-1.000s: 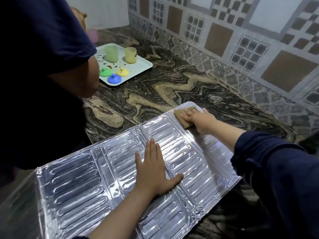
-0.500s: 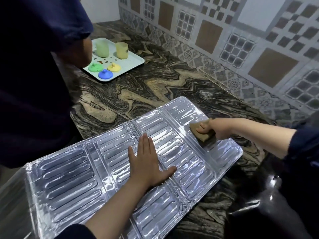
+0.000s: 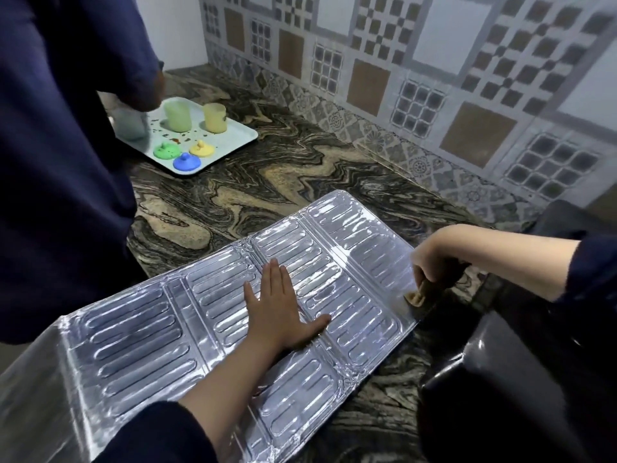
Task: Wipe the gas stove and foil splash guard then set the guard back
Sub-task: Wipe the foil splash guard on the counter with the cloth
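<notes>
Marbled stone counter (image 3: 300,182) under flat foil guard (image 3: 140,332) and pale tray (image 3: 233,137).

Dark navy sleeves (image 3: 157,436) pushed up, forearms and hands (image 3: 278,315) bare.

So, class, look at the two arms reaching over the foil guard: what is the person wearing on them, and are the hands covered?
Both arms wear dark navy sleeves pushed up, leaving the forearms bare. The left hand and right hand are bare: no gloves. No rings, watch or bracelets show on either wrist. The sleeves look plain, with no visible markings.
</notes>
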